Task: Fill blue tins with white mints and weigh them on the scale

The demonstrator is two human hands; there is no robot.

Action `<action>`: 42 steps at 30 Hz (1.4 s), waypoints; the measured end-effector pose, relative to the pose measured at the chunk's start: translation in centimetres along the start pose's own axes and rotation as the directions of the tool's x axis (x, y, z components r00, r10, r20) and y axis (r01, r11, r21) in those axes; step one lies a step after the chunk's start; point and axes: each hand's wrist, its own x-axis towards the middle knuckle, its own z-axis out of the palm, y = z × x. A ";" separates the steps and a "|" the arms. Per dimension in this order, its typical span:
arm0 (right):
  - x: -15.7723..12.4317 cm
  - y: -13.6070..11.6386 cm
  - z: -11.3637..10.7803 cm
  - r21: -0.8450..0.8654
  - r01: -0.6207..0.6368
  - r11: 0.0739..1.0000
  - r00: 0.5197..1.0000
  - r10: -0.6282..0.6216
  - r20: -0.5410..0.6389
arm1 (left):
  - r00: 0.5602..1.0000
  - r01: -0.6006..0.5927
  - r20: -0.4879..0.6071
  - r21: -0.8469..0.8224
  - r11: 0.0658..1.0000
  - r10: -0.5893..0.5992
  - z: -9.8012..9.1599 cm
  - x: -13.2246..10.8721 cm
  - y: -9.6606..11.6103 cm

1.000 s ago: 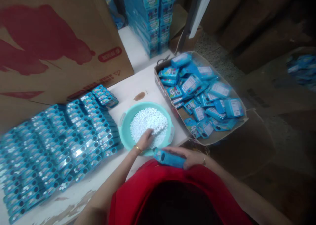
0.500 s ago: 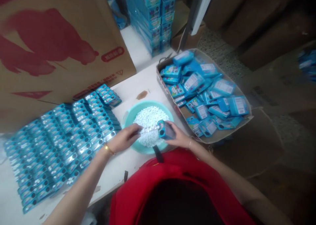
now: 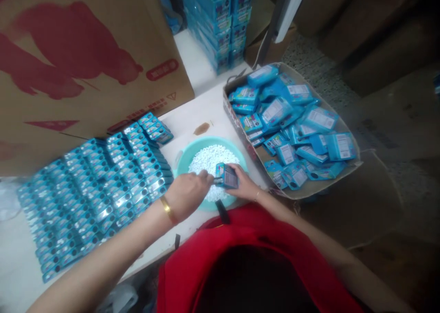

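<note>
My right hand (image 3: 242,183) is wrapped round a small blue candy box (image 3: 227,175) and holds it tilted over a mint-green basin (image 3: 182,159). White candy pellets (image 3: 211,157) fill much of the basin. Closed in a fist, my left hand (image 3: 192,191) comes up against the left end of that box. It grips what looks like a small narrow scoop (image 3: 217,181), mostly hidden by the fingers, with its tip at the box.
Rows of small blue boxes (image 3: 99,198) stand on the white table at left, before a large cardboard carton (image 3: 113,70). An open cardboard tray (image 3: 245,141) of loose blue boxes is at right. Wrapped stacks of blue boxes (image 3: 220,29) rise at the back.
My left hand has moved right and rolled over, bringing the scoop from above the basin, laden with white pellets, up to the box. My right hand still holds the box.
</note>
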 end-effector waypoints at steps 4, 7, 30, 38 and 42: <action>-0.4 0.8 0.3 0.173 -0.112 0.979 0.992 0.120 -0.039 | 0.994 0.028 -0.105 -0.066 0.997 -0.034 0.8 0.4 -2.1; -0.9 1.0 0.0 0.459 -0.218 0.862 0.960 0.274 -0.060 | 0.975 0.164 -0.138 -0.071 0.984 -0.173 4.4 3.0 -6.3; -0.4 0.8 -2.3 0.298 -0.195 0.935 0.851 0.312 -0.422 | 0.988 -0.017 -0.127 -0.638 0.770 -0.083 17.0 4.5 -6.4; 0.1 0.8 -0.8 -0.175 0.027 0.984 0.953 -0.078 -0.292 | 0.981 -0.134 -0.191 -0.542 0.830 0.033 6.5 0.2 -6.8; 0.7 0.8 0.7 -0.233 0.114 0.966 0.960 -0.168 -0.225 | 0.995 -0.098 -0.061 -0.300 0.949 0.084 3.4 0.7 -4.7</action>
